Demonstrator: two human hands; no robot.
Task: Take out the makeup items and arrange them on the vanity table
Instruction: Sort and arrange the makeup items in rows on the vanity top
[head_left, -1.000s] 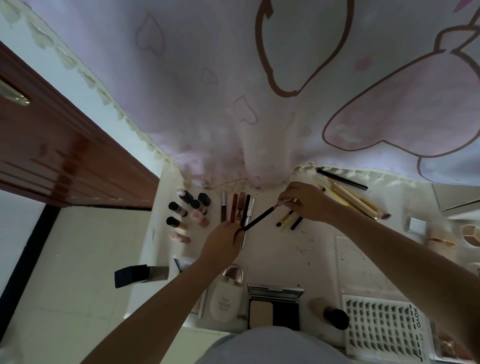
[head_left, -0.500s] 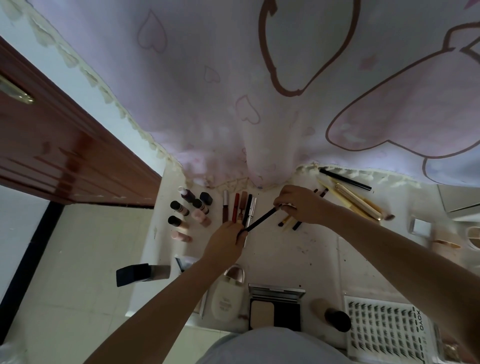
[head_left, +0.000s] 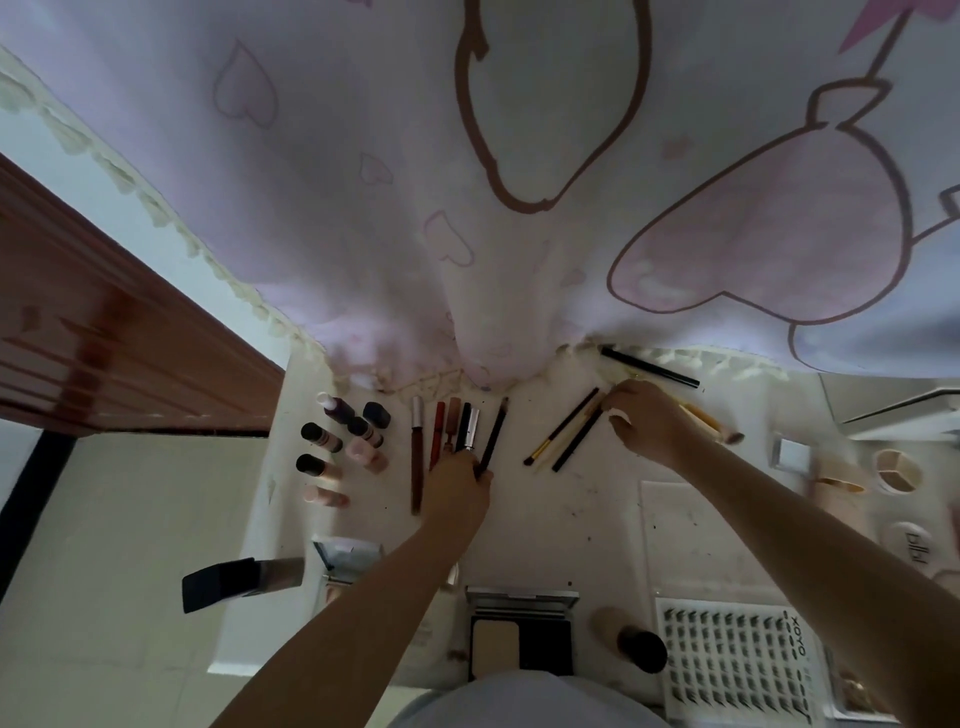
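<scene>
On the white vanity table (head_left: 582, 509), my left hand (head_left: 460, 486) holds the near end of a thin black pencil (head_left: 494, 432), which lies beside a row of lip pencils and tubes (head_left: 447, 434). My right hand (head_left: 644, 421) rests with curled fingers at the far ends of a gold-handled brush (head_left: 558, 436) and a black stick (head_left: 576, 441); whether it grips them I cannot tell. Gold brushes (head_left: 706, 418) lie just beyond that hand, partly hidden by it.
Several small foundation bottles (head_left: 343, 441) stand at the left. An open powder compact (head_left: 519, 636), a false-lash card (head_left: 737, 660), a round-capped bottle (head_left: 631, 642) and small pots (head_left: 898, 470) line the near and right sides. A pink curtain (head_left: 519, 208) hangs over the table's back edge.
My right hand let go of the black pencil and moved right to the brushes. My left hand turned the pencil and laid it parallel to the row of lip pencils.
</scene>
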